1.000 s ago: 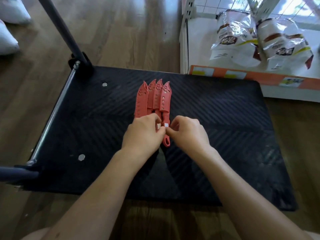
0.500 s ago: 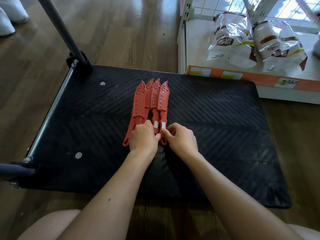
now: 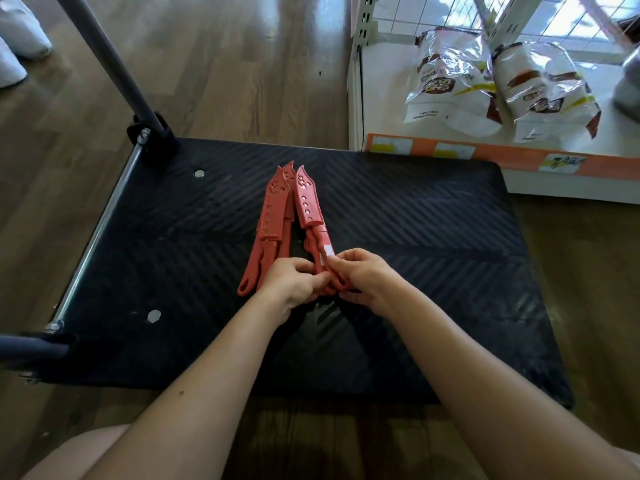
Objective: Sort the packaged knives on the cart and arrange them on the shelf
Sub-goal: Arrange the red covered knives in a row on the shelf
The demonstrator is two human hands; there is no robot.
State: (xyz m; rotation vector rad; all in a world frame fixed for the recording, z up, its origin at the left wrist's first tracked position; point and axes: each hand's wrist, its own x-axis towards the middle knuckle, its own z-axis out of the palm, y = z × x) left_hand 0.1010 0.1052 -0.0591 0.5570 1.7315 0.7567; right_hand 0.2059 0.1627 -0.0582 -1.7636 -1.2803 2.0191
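Several red sheathed knives (image 3: 306,202) lie on the black cart (image 3: 415,220). Our left hand (image 3: 291,284) and right hand (image 3: 363,275) curl round their handles, meeting beside a white sticker (image 3: 327,251) we cannot read.

A white snack bag (image 3: 446,81) lay just beside a second snack bag (image 3: 547,95), in front of a wire grid (image 3: 408,15). White sacks (image 3: 17,39) sat on the wood floor (image 3: 242,64).

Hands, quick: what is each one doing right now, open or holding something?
Left hand: closed, gripping handles of the red knives.
Right hand: closed, pinching the handle of the rightmost knife.
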